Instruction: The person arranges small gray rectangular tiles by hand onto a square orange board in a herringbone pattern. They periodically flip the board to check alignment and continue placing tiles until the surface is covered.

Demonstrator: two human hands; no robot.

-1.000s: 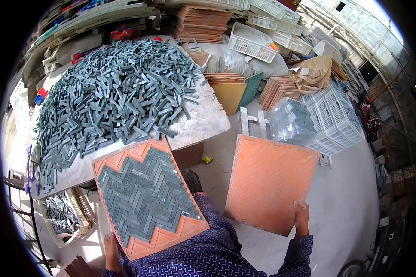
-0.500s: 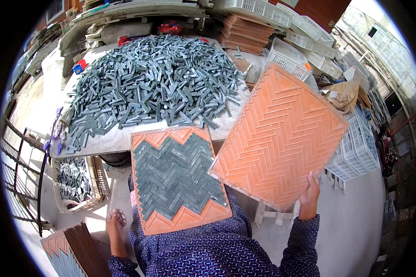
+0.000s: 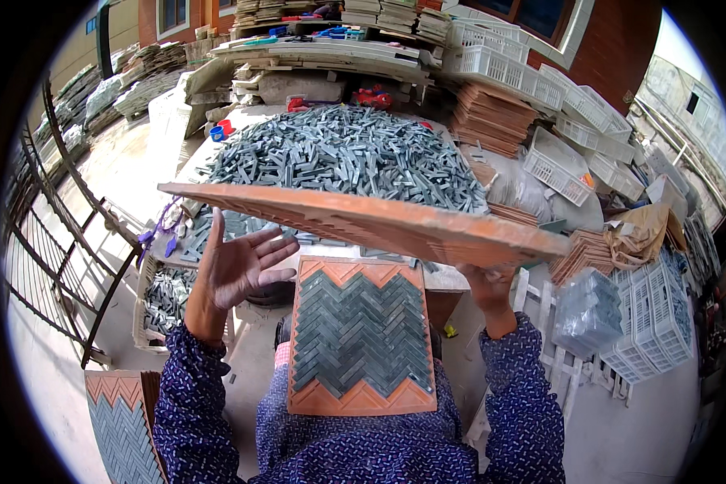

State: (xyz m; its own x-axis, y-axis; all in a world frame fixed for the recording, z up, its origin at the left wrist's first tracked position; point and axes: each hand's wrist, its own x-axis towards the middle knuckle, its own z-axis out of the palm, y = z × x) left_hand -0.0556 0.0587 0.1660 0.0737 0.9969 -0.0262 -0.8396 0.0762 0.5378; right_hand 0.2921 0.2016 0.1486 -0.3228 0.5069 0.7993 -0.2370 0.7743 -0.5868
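Since the earlier frame, the flat orange herringbone mould board has swung from a tilted, face-on position at the right to lie almost level and edge-on across the middle of the view, above the lap. Right hand grips this board from below at its near right edge, with the fingers closed around it. Left hand is now raised at the left, fully open with fingers spread and palm up, just under the left part of the board; I cannot tell if it touches the board. On the person's lap rests the orange tray filled with grey stone strips in a zigzag pattern, directly below the lifted board and between the two blue patterned sleeves. Farther away, a big pile of loose grey stone strips covers the stone worktable. To the right are white plastic crates and a stack of brown boards. At the near left corner stands another filled zigzag tray.
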